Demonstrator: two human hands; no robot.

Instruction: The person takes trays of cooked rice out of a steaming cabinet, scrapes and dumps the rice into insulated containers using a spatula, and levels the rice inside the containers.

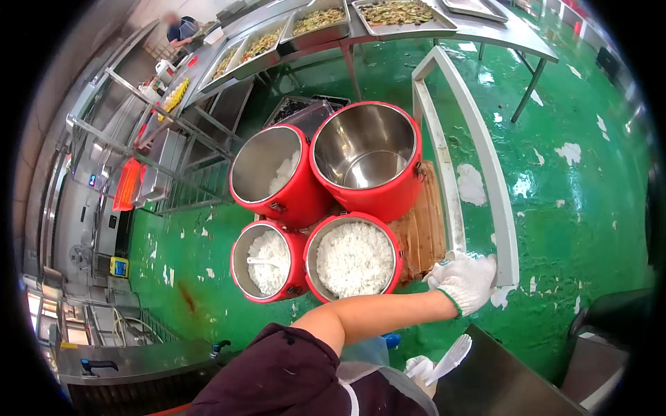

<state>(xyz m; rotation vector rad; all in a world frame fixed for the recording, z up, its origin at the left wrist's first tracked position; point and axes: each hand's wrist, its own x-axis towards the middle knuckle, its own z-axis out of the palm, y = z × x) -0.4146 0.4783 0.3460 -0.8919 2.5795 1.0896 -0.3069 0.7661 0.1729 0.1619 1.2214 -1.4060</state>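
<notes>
My left hand [470, 281], in a white knit glove, reaches across to the right and is closed on the near end of a white rectangular frame [479, 132]. Low in the view, my right hand [421, 373], also gloved and partly hidden, holds a white rice paddle [452, 358]. Left of the frame stand red insulated pots with steel insides. The near one [397, 251] holds white rice [354, 259]. A smaller pot [234, 267] holds rice with a white scoop [262, 261] on it. One far pot [239, 197] has some rice; the other [364, 152] shows bare steel.
Trays of cut vegetables [399, 14] line a steel table [485, 38] at the back. A person [182, 29] stands far left beside a counter. Wooden boards [423, 232] lie by the pots. The green floor [555, 208] has worn, wet-looking patches. A steel surface [499, 378] is close below.
</notes>
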